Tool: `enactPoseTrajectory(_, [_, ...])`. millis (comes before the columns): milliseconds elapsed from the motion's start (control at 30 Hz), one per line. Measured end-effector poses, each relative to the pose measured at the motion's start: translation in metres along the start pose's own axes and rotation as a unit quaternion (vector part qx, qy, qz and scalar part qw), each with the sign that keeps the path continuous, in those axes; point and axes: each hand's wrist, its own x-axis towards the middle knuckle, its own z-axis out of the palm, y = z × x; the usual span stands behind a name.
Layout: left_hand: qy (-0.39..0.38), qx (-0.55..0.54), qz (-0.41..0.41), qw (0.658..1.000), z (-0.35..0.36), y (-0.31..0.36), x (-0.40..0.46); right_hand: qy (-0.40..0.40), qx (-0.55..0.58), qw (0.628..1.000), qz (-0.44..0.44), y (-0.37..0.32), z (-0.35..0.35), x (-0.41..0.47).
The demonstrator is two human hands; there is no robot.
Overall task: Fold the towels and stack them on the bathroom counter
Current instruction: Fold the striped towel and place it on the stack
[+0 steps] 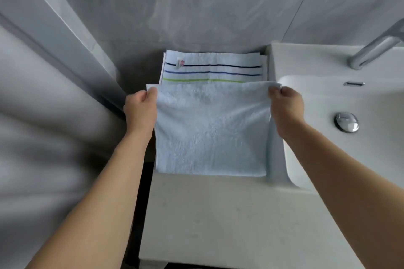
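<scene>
Left of the sink (323, 102), on the counter (196, 214), I hold a folded blue towel (211, 131) by its two far corners.

My left hand (140, 109) pinches the far-left corner and my right hand (286, 107) pinches the far-right corner, both clamped on the cloth with the top edge stretched between them. Its near edge seems to rest on the counter, and its far edge covers the near part of the striped towel (212, 67), which lies flat against the wall, left of the sink. To stack well, I think I should carry the blue towel farther from me, keep both corners level, line its edges with the striped towel, then lower it flat and let go only when no wrinkle remains.
</scene>
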Motion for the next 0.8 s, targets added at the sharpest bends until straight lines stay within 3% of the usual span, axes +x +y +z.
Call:
enactPoseTrajectory(200, [-0.005, 0.036, 0.045, 0.998, 0.056, 0.032, 0.085, 0.054, -0.255, 0.951, -0.165, -0.046, 0.03, 0.093])
enactPoseTrajectory(400, [0.008, 0.12, 0.035, 0.992, 0.1, 0.021, 0.152, 0.027, -0.41, 0.879, -0.244, -0.045, 0.067, 0.15])
enactPoseTrajectory(667, [0.11, 0.174, 0.07, 0.976, 0.121, 0.003, 0.17, 0.081, -0.437, 0.852, -0.278, -0.03, 0.09, 0.172])
enactPoseTrajectory(800, [0.109, 0.288, 0.11, 0.945, 0.127, 0.009, 0.16, 0.092, -0.471, 0.832, -0.279, -0.025, 0.096, 0.173])
